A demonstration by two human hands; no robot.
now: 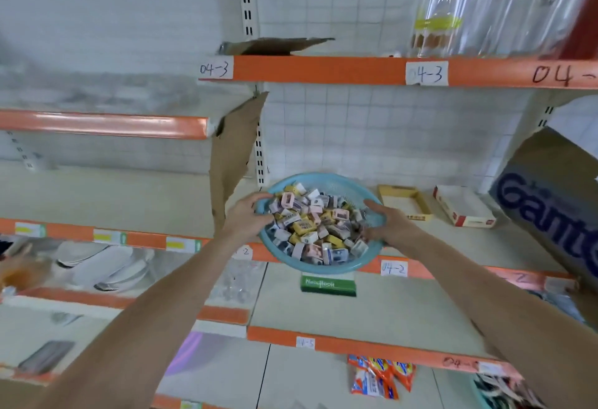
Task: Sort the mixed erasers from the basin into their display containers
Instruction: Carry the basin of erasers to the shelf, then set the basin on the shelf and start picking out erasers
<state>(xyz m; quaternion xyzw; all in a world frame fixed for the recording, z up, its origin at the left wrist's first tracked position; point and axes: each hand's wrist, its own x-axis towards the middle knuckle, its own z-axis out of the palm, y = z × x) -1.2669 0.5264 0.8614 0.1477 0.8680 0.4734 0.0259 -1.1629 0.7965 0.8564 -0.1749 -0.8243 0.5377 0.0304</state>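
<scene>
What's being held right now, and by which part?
The blue basin, by its rim: left hand on its left edge, right hand on its right.

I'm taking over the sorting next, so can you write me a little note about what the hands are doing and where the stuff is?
Left hand: grips the left rim of the blue basin.
Right hand: grips the basin's right rim.
Basin: at the shelf's front edge, heaped with mixed erasers. I cannot tell if it rests there or is lifted.
Containers: the yellow tray and the white-and-red box sit to its right on the same shelf. Both look empty.
Done: nothing sorted yet.
Left: all the erasers.
</scene>
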